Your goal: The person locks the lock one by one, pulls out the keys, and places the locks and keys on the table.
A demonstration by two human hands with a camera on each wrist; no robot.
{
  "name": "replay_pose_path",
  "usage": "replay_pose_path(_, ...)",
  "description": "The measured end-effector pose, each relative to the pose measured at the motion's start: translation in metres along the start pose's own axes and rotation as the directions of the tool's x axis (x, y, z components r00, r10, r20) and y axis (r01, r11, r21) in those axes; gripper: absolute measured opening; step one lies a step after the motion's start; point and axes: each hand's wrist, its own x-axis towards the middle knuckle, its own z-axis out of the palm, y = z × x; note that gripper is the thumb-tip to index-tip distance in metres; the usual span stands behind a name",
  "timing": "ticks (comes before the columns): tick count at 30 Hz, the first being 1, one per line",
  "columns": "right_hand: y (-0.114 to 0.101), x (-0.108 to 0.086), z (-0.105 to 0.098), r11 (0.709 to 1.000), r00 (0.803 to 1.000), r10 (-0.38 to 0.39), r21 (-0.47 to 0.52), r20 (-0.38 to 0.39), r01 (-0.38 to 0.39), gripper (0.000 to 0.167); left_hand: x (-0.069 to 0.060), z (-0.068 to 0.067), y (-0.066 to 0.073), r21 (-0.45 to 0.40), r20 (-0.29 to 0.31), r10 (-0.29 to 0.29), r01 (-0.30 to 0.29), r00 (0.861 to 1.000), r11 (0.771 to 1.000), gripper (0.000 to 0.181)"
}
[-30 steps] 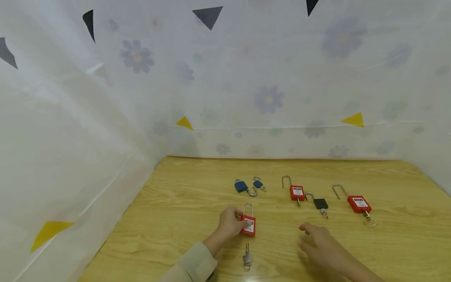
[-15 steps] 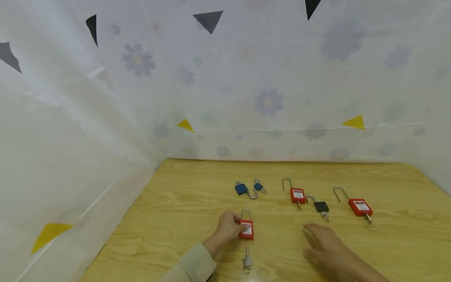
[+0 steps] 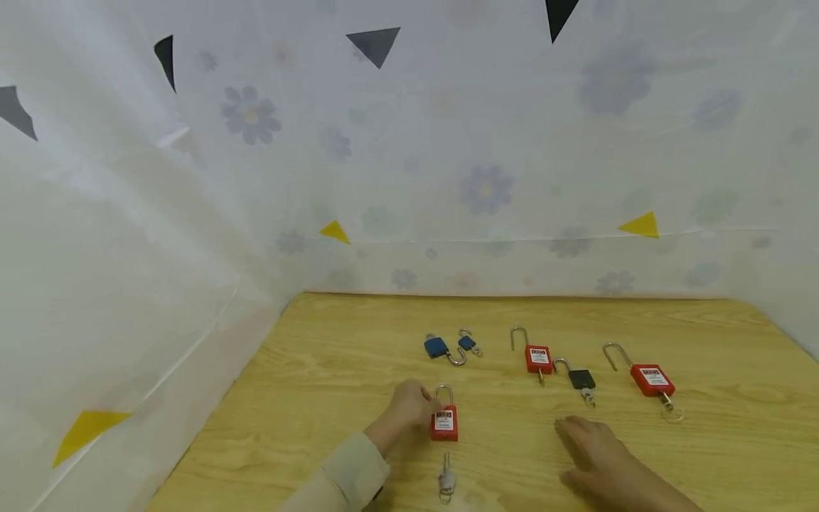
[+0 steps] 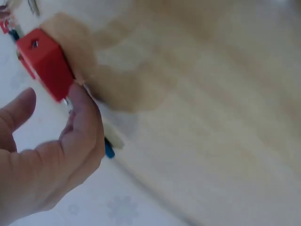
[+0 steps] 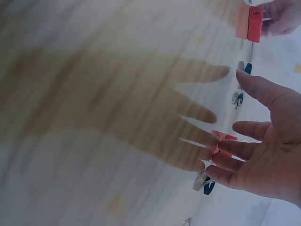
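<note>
A red padlock (image 3: pixel 444 424) with a white label and a closed-looking shackle lies on the wooden table. At its left edge is my left hand (image 3: pixel 409 411). In the left wrist view the thumb stands apart from the red lock body (image 4: pixel 47 66), while a fingertip reaches its shackle end and seems to touch it. A small bunch of keys (image 3: pixel 446 482) lies just in front of that padlock. My right hand (image 3: pixel 601 459) is farther right, low over the table and holding nothing. The right wrist view shows that hand (image 5: pixel 268 150) with its fingers spread.
Behind lie a larger blue padlock (image 3: pixel 437 348) and a smaller blue padlock (image 3: pixel 467 343). To the right are a red padlock (image 3: pixel 539 359), a black padlock (image 3: pixel 581 380) and another red padlock (image 3: pixel 652 380), shackles open, keys inserted. A flowered white curtain (image 3: pixel 486 192) hangs behind the table (image 3: pixel 307 398).
The left thumb has lifted off the red padlock's label, and the hand has drawn slightly left. That padlock has moved a little toward the keys. My right hand has shifted slightly nearer.
</note>
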Motion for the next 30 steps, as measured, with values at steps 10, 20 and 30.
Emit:
replay_pose_path(10,0.008,-0.004,0.003,0.999,0.999,-0.045,-0.023,-0.014,0.045,0.066,0.063,-0.017,0.008,0.437,0.070,0.473,-0.454,0.878,0.777,0.036)
replay_pose_path(20,0.005,-0.004,0.009,0.999,1.000,-0.001,-0.032,0.025,0.002,0.071,0.095,-0.001,0.005,0.758,0.264,0.374,-0.431,0.889,0.490,0.040)
replay_pose_path(30,0.008,-0.005,0.009,0.996,0.999,-0.054,-0.071,0.005,0.054,0.071,0.100,-0.005,0.014,0.707,0.299,0.366,-0.462,0.881,0.535,0.030)
